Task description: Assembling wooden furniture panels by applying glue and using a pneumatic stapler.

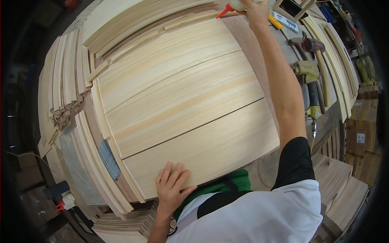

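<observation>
A wide pale wooden panel point(182, 105) made of three boards, with dark seams between them, lies in front of me. My left hand point(172, 187) rests on its near edge, fingers stretched out and holding nothing. At the far right corner, my right hand point(256, 12) is closed around a glue bottle point(238, 5), partly cut off by the picture's top. Its red nozzle points down at the panel's far edge. A thin white line, apparently glue, runs along the panel's left edge beside a wooden strip point(106, 121).
Right of the panel lie a hammer point(314, 44) and a yellow-green nail gun point(310, 75). Stacked wooden strips point(65, 69) stand at the left, near a bundle of grey nail strips point(109, 158). A second red-tipped bottle point(69, 200) is lower left. Cardboard boxes point(362, 133) stand far right.
</observation>
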`<state>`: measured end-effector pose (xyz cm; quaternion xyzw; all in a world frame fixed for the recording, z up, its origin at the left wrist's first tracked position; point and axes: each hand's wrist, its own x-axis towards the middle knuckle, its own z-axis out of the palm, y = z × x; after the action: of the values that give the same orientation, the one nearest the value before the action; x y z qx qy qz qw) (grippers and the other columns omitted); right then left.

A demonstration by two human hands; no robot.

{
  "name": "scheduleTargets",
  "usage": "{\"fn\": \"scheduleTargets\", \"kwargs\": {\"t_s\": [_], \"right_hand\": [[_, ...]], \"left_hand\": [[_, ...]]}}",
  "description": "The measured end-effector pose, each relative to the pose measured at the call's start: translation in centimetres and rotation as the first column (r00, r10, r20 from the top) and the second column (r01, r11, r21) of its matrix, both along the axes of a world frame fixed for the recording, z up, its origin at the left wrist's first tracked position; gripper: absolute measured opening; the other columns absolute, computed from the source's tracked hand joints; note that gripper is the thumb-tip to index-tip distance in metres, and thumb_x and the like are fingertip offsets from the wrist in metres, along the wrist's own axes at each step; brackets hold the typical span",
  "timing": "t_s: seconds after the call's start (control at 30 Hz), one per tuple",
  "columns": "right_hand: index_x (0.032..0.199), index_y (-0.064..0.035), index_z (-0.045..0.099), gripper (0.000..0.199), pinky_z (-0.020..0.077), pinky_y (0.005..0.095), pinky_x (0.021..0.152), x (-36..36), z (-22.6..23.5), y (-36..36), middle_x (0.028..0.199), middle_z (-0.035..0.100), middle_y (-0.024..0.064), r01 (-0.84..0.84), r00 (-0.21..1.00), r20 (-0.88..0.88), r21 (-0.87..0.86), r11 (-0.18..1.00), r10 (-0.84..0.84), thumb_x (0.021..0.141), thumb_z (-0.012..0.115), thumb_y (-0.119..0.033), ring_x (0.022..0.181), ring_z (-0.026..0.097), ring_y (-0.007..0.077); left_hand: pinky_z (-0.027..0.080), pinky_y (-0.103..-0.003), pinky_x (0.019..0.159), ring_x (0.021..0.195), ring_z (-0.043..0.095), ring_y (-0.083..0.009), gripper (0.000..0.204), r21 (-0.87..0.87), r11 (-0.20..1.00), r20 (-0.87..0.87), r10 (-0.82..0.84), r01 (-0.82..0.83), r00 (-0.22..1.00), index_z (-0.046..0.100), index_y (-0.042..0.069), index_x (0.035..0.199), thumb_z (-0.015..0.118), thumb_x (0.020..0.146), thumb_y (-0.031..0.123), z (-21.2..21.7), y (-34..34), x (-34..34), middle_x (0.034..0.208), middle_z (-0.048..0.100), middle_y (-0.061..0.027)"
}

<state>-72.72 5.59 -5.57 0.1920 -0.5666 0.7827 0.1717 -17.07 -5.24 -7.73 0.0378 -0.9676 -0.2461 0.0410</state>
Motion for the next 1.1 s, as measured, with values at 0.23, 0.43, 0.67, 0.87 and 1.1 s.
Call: {"fn": "scheduleTargets", "kwargs": {"t_s": [0.23,0.43,0.67,0.87,1.1], "right_hand": [[0.109,0.0018,0.059,0.031,0.0564,0.0312,0.071,0.9,0.1,1.2,0.098,0.067,0.0089,0.053,0.999,0.013,-0.010,0.999,-0.053,0.078,0.066,0.004,0.086,0.066,0.0184],[0.109,0.0013,0.059,0.031,0.0546,0.0286,0.046,5.1,1.7,3.9,0.094,0.067,0.0092,0.036,0.978,0.195,0.154,0.987,-0.066,0.079,0.067,0.000,0.068,0.066,0.0176],[0.108,0.0013,0.061,0.028,0.0559,0.0302,0.047,8.5,1.5,6.6,0.090,0.067,0.0095,0.027,0.977,0.208,0.145,0.989,-0.057,0.081,0.066,-0.005,0.067,0.067,0.0181],[0.109,0.0007,0.060,0.029,0.0555,0.0305,0.048,11.4,1.2,9.1,0.090,0.066,0.0078,0.049,0.979,0.188,0.148,0.988,-0.077,0.081,0.067,-0.005,0.069,0.067,0.0179],[0.109,0.0008,0.059,0.031,0.0571,0.0302,0.058,15.6,2.1,12.0,0.091,0.066,0.0065,0.011,0.959,0.279,0.136,0.991,-0.049,0.079,0.067,-0.002,0.078,0.066,0.0162]], "left_hand": [[0.030,-0.049,0.105,0.134,0.039,-0.0332,0.057,0.007,1.000,-0.004,-0.010,0.010,1.000,0.066,0.008,0.113,0.081,0.065,0.036,-0.1,-0.1,0.2,0.134,0.055,-0.0096],[0.030,-0.049,0.105,0.134,0.039,-0.0335,0.058,-0.012,1.000,-0.029,-0.019,0.019,0.999,0.065,0.007,0.115,0.080,0.068,0.037,-0.3,0.0,0.3,0.136,0.054,-0.0108],[0.029,-0.049,0.106,0.134,0.039,-0.0338,0.059,0.002,1.000,-0.060,-0.015,0.015,0.998,0.064,0.006,0.118,0.080,0.068,0.034,-0.1,0.1,0.0,0.137,0.053,-0.0123],[0.029,-0.048,0.106,0.135,0.038,-0.0334,0.058,-0.006,1.000,-0.071,-0.018,0.018,0.997,0.063,0.005,0.119,0.078,0.071,0.033,-0.2,0.1,0.2,0.138,0.052,-0.0127],[0.029,-0.047,0.107,0.135,0.038,-0.0321,0.057,-0.021,1.000,-0.095,-0.022,0.020,0.995,0.063,0.006,0.121,0.077,0.073,0.033,-0.4,0.1,0.3,0.139,0.051,-0.0112]]}}
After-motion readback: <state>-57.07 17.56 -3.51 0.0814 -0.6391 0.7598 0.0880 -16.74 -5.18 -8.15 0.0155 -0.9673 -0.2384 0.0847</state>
